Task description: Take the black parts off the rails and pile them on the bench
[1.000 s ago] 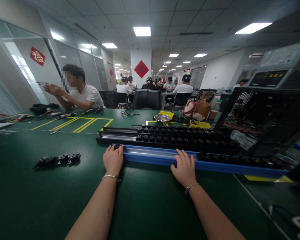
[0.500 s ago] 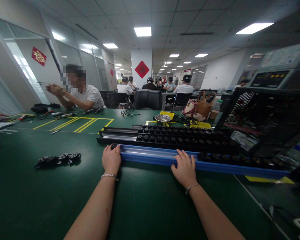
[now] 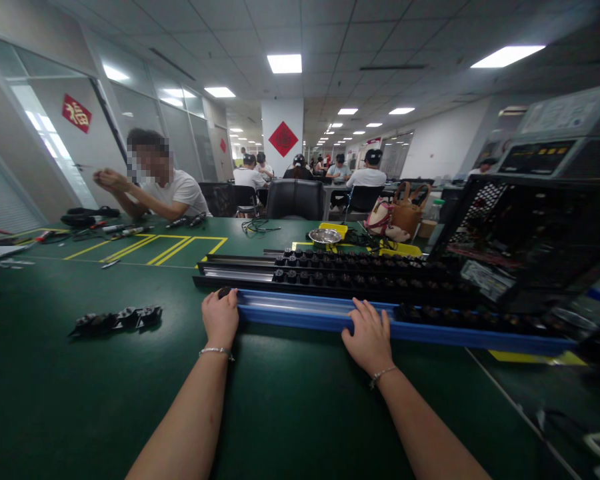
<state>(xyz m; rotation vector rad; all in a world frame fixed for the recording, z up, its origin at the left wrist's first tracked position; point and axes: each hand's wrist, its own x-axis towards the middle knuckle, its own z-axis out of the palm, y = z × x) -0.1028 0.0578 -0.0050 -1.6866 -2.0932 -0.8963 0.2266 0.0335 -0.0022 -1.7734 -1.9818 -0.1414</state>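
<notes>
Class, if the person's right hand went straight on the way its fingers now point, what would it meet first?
Past the blue rail under its fingers, the right hand would probably meet the nearest black rail; the gap between is hard to judge here.

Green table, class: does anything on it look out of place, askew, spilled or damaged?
Perhaps one thing: a cluster of black parts lies loose on the green table, left of the left hand, while other dark parts sit in rows along the rails. No spill is evident.
</notes>
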